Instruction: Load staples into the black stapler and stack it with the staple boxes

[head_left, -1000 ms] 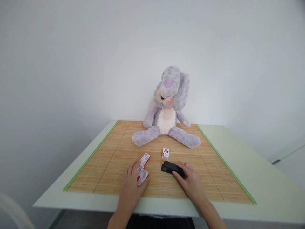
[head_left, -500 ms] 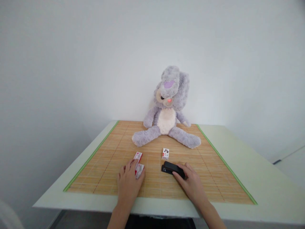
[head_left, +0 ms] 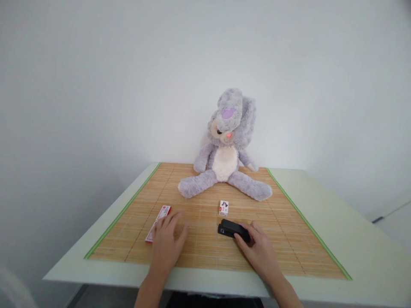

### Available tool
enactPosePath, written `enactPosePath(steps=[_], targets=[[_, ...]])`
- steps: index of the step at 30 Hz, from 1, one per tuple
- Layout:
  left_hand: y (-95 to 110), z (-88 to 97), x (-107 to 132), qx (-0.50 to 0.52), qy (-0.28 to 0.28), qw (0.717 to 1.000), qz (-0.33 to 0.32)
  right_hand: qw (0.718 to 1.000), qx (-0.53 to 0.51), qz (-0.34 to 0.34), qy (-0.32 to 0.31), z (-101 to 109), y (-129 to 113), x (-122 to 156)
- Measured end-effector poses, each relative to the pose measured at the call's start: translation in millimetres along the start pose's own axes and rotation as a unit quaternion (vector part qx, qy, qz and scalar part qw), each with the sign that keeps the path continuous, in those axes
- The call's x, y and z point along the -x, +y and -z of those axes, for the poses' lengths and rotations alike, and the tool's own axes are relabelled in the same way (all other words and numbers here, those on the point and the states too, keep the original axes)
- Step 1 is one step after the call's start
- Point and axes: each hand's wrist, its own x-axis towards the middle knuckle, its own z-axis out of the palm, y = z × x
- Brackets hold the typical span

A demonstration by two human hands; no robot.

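A black stapler [head_left: 234,228] lies on the bamboo mat with my right hand [head_left: 258,248] closed round its right end, thumb on the near side and fingers on the far side. To the left, a long flat white and red box [head_left: 158,223] rests at a slant on the mat. My left hand [head_left: 167,241] is open beside it, palm down, with thumb and fingers apart; its fingers cover part of the box's right edge, and I cannot tell whether they touch it. Just beyond the stapler stands a small white box [head_left: 224,208] with a dark picture and red marks.
A grey-purple plush rabbit [head_left: 224,164] sits at the back of the table against the white wall, legs spread towards me. The bamboo mat [head_left: 205,252] has green side edges and lies on a pale table [head_left: 324,222].
My left hand has shifted left and its fingers have spread. The long white and red box has moved left and now lies at a slant. My right hand stays on the stapler.
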Motion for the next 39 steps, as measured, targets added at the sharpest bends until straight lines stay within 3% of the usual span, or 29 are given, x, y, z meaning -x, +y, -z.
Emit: enactPosePath(steps=[4,7,10,13,20,24,29,33,36,39], targets=[[55.6,-26.8,-25.1,0.131,-0.093,0.981,-0.109,1.000,-0.001,-0.004,-0.001,3.6,-3.9,2.1],[94.1,-49.6,-46.8,0.171,-0.138,0.962,-0.161,1.000,-0.005,-0.004,-0.003,6.1,-6.0,3.2],[109.2,-63.6,-63.3,0.166,-0.152,0.959,-0.174,1.000,-0.006,-0.003,-0.007,7.6,-7.2,3.9],[93.2,-62.0,-70.6,0.145,-0.153,0.964,-0.161,1.000,-0.006,-0.007,-0.009,7.9,-7.2,4.6],[-0.2,-18.0,-68.8,0.082,-0.143,0.982,-0.097,1.000,-0.006,-0.011,-0.001,4.7,-1.3,4.5],[-35.9,2.6,-64.3,0.065,-0.133,0.986,-0.077,1.000,-0.008,-0.008,0.004,3.4,-0.9,3.8],[-56.8,12.3,-52.9,0.056,-0.101,0.991,-0.068,1.000,-0.005,-0.017,-0.003,5.2,1.7,3.5],[-71.0,13.5,-40.3,0.091,-0.046,0.994,-0.046,0.997,0.031,-0.046,-0.046,17.4,1.7,1.3],[-78.1,12.6,-27.8,0.087,0.012,0.996,0.018,0.990,0.067,-0.087,-0.090,23.0,-10.3,1.1],[-78.1,9.2,-15.1,0.077,0.017,0.995,0.059,0.982,0.086,-0.126,-0.109,15.6,-34.0,5.2]])
